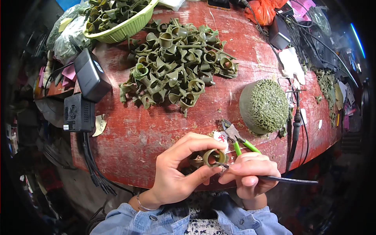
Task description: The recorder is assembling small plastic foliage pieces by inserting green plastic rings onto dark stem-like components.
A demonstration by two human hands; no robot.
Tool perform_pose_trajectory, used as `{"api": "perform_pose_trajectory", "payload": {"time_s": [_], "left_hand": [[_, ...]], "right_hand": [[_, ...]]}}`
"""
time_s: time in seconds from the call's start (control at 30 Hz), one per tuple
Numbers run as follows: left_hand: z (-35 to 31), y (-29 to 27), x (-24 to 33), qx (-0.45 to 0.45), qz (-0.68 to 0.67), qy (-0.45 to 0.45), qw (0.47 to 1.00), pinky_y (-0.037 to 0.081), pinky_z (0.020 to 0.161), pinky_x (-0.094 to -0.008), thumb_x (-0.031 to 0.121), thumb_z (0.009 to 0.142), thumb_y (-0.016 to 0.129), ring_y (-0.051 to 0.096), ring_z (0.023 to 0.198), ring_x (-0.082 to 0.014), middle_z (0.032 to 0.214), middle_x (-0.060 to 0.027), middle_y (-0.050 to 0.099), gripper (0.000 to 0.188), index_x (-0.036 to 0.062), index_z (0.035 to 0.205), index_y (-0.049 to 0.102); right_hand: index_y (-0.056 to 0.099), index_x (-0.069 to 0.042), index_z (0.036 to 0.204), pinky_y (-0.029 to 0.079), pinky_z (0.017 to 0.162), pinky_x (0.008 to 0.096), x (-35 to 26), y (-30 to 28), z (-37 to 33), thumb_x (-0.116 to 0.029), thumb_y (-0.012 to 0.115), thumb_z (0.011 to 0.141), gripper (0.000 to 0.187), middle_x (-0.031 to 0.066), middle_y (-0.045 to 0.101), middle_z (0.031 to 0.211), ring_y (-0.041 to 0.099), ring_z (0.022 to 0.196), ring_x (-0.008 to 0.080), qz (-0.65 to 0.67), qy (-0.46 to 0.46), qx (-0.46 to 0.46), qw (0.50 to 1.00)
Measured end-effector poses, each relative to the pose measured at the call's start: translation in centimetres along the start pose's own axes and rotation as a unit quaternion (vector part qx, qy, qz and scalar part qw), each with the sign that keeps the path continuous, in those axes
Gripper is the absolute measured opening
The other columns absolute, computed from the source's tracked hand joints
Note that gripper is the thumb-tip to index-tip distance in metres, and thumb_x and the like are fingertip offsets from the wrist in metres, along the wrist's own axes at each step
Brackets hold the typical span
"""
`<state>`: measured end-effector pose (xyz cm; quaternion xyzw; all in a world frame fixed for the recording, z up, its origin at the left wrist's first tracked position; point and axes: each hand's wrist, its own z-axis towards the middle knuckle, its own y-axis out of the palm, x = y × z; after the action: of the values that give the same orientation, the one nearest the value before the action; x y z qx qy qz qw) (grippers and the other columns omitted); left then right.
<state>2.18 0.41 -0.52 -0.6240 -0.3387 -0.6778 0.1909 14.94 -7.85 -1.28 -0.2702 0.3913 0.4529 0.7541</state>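
From where I sit, the olive-green ring-shaped piece [206,157] is above the table's near edge, its round opening tilted toward my view. My left hand [176,168] grips it between thumb and fingers; a second curled green part shows just behind, partly hidden by that hand. My right hand [252,171] pinches a slim dark tool [290,180], its thin tip at the ring's lower rim; I can't tell whether tip and rim touch. Just beyond my hands, green-handled pliers [234,134] lie with their jaws pointing away, beside a white paper scrap [221,141] with a red mark. Farther right stands a round green block [263,105] with a crumbly top. Past these, on the worn red table [149,127], I see a heap of similar olive parts [176,62], and behind it a light-green basket [127,31] filled with more. Two dark boxes [79,112] sit along the left side, cables hanging below.
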Motion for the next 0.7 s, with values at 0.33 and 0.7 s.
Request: {"api": "perform_pose_trajectory", "payload": {"time_s": [0.33, 0.7], "left_hand": [[0.1, 0.0, 0.7, -0.043, -0.115, -0.109, 0.986, 0.045, 0.054, -0.0208, 0.005, 0.073, 0.067, 0.054, 0.07, -0.0129, 0.096, -0.0138, 0.053, 0.027, -0.0057, 0.095, 0.057], [0.0, 0.4, 0.2, -0.029, -0.145, -0.091, 0.985, 0.044, 0.043, -0.0193, 0.008, 0.075, 0.066, 0.055, 0.062, -0.0132, 0.098, -0.0174, 0.051, 0.029, -0.0078, 0.096, 0.055]], "right_hand": [[0.061, 0.007, 0.086, 0.042, 0.041, 0.0242, 0.2, -0.4, -0.8, -0.016, 0.053, 0.086, 0.024, 0.0084, 0.06, 0.058, 0.056, 0.046, 0.0156, 0.063, -0.008, 0.063, 0.996], [0.059, 0.007, 0.084, 0.039, 0.039, 0.024, -0.2, -0.5, -1.4, -0.01, 0.051, 0.085, 0.018, 0.009, 0.058, 0.056, 0.051, 0.043, 0.0117, 0.034, 0.056, 0.115, 0.991]]}}
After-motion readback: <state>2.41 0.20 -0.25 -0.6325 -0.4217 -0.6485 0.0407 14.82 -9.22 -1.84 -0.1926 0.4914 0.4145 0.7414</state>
